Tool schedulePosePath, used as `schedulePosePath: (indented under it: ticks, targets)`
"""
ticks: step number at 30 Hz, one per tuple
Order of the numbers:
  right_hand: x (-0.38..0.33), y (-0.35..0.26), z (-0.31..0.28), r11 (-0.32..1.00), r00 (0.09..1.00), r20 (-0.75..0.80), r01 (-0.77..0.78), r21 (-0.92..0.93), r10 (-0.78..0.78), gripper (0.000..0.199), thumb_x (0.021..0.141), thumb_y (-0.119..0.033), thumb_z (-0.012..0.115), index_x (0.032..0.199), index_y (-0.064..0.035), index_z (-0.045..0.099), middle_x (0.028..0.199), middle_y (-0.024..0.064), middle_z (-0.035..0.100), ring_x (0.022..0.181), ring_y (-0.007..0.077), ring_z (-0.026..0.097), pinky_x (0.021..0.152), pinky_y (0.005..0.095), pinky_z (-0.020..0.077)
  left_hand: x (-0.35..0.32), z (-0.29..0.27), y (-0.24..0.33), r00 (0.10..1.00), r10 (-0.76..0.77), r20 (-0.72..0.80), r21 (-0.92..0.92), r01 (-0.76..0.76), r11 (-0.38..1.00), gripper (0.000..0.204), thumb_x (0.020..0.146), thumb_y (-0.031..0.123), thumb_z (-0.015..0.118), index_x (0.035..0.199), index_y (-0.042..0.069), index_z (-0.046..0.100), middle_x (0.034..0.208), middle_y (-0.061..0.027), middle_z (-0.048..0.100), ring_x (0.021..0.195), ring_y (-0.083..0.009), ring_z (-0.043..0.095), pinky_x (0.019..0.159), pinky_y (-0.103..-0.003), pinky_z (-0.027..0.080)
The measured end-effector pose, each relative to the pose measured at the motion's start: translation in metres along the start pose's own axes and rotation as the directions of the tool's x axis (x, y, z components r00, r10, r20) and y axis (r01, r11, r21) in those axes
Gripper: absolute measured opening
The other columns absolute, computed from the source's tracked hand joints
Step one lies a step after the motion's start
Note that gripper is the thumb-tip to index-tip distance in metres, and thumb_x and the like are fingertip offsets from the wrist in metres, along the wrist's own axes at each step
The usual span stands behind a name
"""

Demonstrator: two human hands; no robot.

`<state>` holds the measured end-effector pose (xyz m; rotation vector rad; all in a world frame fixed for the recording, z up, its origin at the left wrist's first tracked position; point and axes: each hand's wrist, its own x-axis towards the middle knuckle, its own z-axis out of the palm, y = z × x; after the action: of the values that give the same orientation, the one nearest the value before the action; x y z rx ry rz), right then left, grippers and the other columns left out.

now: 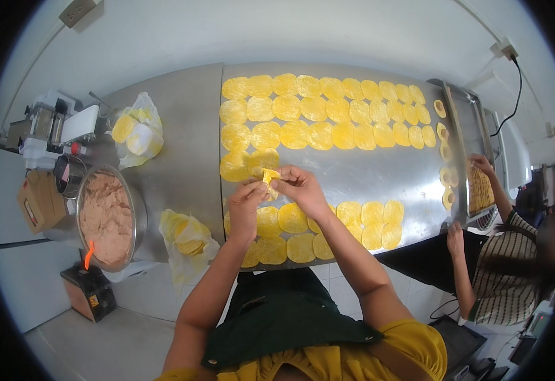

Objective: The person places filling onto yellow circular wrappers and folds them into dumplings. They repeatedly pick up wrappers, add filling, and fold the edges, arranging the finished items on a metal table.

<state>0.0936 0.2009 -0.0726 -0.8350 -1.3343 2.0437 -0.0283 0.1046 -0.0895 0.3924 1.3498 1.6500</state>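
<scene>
Both my hands are raised over the metal table, fingers pinched together. Between them is a small yellow dough wrapper (pixel 268 180), crumpled or folded; my left hand (pixel 245 202) grips its near left side and my right hand (pixel 298 188) its right side. Whether anything lies inside the wrapper is hidden. Just beyond my hands lie flat yellow rounds (pixel 234 165) at the left end of a short row. Several long rows of flat rounds (pixel 295 134) stretch across the far half of the table. Nearer rows (pixel 272 251) lie partly under my right forearm.
At left stands a steel bowl (pixel 139 216) of pinkish filling (pixel 107 213) with an orange-handled utensil (pixel 89 254). Stacked yellow rounds lie on crumpled wraps (pixel 152 136) (pixel 202 254). Filled rounds (pixel 445 152) line the right end. A co-worker's hand (pixel 482 164) reaches into a tray (pixel 471 130).
</scene>
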Motion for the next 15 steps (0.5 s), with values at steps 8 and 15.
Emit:
schedulePosePath:
  ticks: [8,15]
  targets:
    - [0.043,0.033,-0.056,0.791,0.873,-0.337,0.084,-0.606,-0.351,0.015,0.084,-0.009,0.065,0.096,-0.001,0.069,0.075,0.0124,0.066,0.065,0.0162,0.058,0.061,0.0289,0.0469,-0.001,0.0,0.009,0.993,-0.03,-0.11,-0.242,0.003,0.97,0.024,0.089,0.012,0.047,0.107,-0.001,0.058,0.104,-0.0079,0.06,0.098,-0.0179,0.06,0.084,-0.034,0.051]
    - [0.049,0.037,-0.07,0.827,0.889,-0.412,-0.07,-0.558,-0.202,0.015,0.083,-0.01,0.066,0.096,-0.0024,0.069,0.073,0.0136,0.064,0.063,0.0184,0.058,0.06,0.0304,0.0472,-0.002,-0.005,0.006,0.993,-0.055,-0.1,-0.225,0.031,0.974,0.021,0.088,0.011,0.049,0.104,0.002,0.058,0.103,-0.0075,0.061,0.095,-0.0177,0.06,0.081,-0.034,0.052]
